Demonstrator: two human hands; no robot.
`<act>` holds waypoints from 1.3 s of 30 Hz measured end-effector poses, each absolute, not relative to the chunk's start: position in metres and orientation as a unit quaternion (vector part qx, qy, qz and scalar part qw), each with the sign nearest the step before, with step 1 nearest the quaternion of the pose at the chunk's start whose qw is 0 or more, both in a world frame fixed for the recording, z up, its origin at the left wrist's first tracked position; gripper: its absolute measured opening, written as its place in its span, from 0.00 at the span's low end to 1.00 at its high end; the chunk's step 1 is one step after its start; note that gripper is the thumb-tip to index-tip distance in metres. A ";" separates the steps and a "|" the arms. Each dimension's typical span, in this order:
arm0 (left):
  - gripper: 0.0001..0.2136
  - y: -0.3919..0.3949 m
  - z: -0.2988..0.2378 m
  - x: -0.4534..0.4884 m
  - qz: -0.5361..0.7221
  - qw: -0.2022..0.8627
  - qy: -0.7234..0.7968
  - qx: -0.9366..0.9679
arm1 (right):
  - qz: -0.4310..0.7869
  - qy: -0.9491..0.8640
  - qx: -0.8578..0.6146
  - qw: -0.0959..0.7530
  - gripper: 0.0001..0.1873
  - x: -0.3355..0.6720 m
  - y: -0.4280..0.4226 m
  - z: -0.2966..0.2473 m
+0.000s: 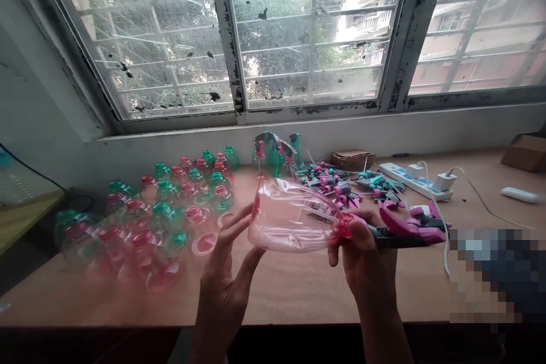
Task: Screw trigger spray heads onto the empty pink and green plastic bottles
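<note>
Pink bottle (294, 219) btwn L hand (224, 284) + R hand (367, 261)

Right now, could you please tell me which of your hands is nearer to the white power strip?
Right. The right hand grips the neck of the pink bottle, in front and left of the power strip; the left hand touches its base, farther left.

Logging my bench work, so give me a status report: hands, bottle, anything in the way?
Left hand open, fingertips on pink bottle base. Right hand gripping its neck at the trigger sprayer. Loose sprayers behind, none blocking.
</note>
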State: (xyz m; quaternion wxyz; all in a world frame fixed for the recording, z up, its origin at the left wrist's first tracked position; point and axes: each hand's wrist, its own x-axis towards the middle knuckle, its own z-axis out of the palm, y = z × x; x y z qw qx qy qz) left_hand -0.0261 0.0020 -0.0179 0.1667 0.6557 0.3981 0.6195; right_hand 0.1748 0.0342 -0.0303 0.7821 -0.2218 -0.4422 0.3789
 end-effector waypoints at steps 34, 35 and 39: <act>0.18 0.003 -0.015 -0.025 0.620 0.134 0.441 0.635 | 0.385 -0.438 -0.204 0.787 0.08 0.177 0.042 -0.040; 0.19 0.002 -0.016 -0.025 0.610 0.147 0.447 0.638 | 0.383 -0.445 -0.204 0.783 0.08 0.178 0.041 -0.040; 0.17 0.002 -0.016 -0.023 0.600 0.203 0.463 0.620 | 0.360 -0.502 -0.199 0.760 0.08 0.184 0.040 -0.042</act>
